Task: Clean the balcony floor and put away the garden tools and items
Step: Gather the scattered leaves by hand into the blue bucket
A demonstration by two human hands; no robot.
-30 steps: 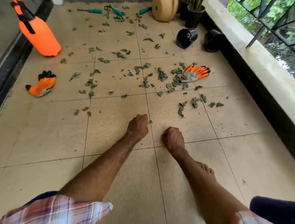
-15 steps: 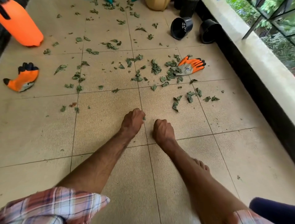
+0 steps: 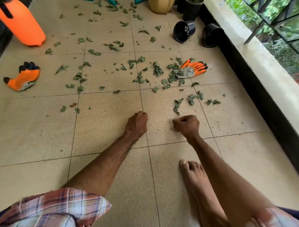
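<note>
Dried green leaves lie scattered over the tan tiled balcony floor, thickest in the middle and far part. An orange and grey garden glove rests among them on the right. A second orange glove lies at the left. My left hand and my right hand are both curled into fists low over the floor, just short of the nearest leaves. Nothing shows inside either fist. Teal tool handles peek in at the top edge.
An orange spray bottle stands at the far left. Two black pots lie tipped near the right wall, behind them a beige pot and a potted plant. A concrete ledge runs along the right. My bare foot is below my right arm.
My right hand has moved to the right, away from my left hand, and turned so its knuckles face left. The small leaf beside my left hand is no longer visible. The view tilted slightly.
</note>
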